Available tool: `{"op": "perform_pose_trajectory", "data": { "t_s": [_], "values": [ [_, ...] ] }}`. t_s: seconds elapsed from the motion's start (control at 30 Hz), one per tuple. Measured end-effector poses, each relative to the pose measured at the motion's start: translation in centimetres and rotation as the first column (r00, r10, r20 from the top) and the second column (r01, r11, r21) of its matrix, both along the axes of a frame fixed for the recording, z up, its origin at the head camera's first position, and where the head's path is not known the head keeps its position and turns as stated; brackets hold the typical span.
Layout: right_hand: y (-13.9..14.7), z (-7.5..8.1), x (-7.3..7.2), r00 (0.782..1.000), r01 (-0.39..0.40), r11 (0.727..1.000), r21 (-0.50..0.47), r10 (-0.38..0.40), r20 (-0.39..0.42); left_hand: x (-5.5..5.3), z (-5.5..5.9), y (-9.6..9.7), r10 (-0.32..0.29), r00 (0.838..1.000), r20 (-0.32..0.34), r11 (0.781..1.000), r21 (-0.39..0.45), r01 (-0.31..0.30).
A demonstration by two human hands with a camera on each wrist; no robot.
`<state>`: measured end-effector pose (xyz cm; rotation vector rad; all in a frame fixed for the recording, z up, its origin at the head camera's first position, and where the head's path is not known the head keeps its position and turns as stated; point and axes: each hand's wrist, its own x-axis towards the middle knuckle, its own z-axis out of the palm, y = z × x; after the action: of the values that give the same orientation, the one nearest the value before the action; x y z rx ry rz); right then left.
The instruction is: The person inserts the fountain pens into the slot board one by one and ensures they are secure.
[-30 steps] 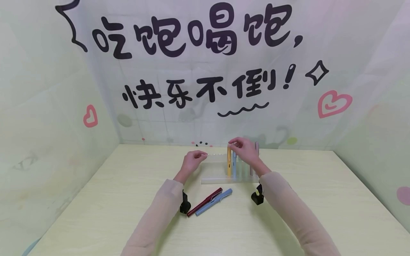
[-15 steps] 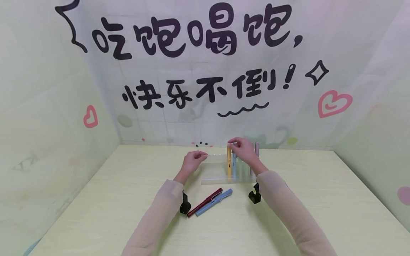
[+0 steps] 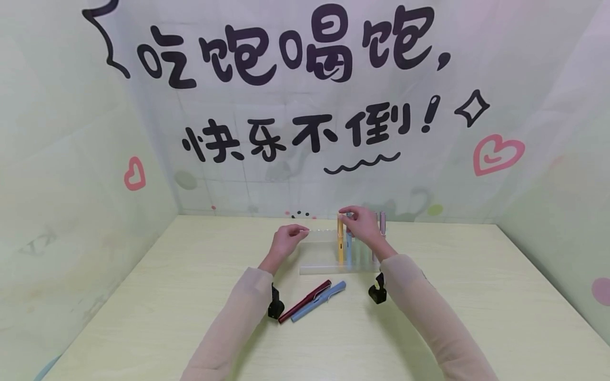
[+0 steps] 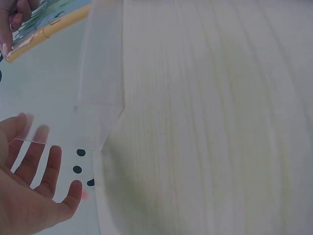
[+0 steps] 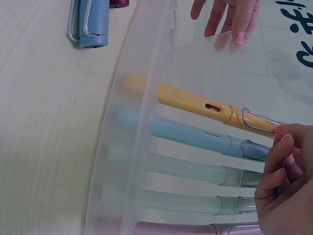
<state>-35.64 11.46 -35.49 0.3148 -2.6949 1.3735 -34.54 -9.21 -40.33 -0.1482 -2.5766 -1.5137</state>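
Note:
A yellow pen (image 5: 195,103) stands upright in a clear plastic pen stand (image 3: 318,270). My right hand (image 3: 362,223) pinches the capped top of that pen between thumb and index finger, its other fingers curled. Beside the yellow pen stand a light blue pen (image 5: 188,134), pale green pens (image 5: 188,165) and a purple pen (image 5: 176,229). At the stand's left end, my left hand (image 4: 39,181) pinches the upper edge of the clear panel, with the remaining fingers spread behind. Thumb and fingertip partly show through the plastic.
On the table in front of the stand lie a dark red pen (image 3: 305,301) and a blue pen (image 3: 318,301), side by side and slanting. A printed backdrop (image 3: 305,190) rises just behind the stand, with side walls left and right.
My right wrist has shifted slightly left and the hand has dipped a little at the yellow pen's top, showing more of the purple pens. My left hand stays put.

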Motion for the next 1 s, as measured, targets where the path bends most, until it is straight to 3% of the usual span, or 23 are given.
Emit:
{"op": "perform_pose_trajectory", "data": {
  "t_s": [0.6,1.0],
  "values": [
    [0.1,-0.2,-0.1,1.0,0.004,1.0,0.002,-0.004,-0.007,0.0,0.0,0.0,-0.002,1.0,0.003,1.0,0.003,0.002],
    [1.0,0.7,0.6,0.999,0.003,0.996,-0.092,-0.006,-0.037,0.0,0.0,0.0,0.0,1.0,0.0,1.0,-0.006,0.0]
  ]
}}
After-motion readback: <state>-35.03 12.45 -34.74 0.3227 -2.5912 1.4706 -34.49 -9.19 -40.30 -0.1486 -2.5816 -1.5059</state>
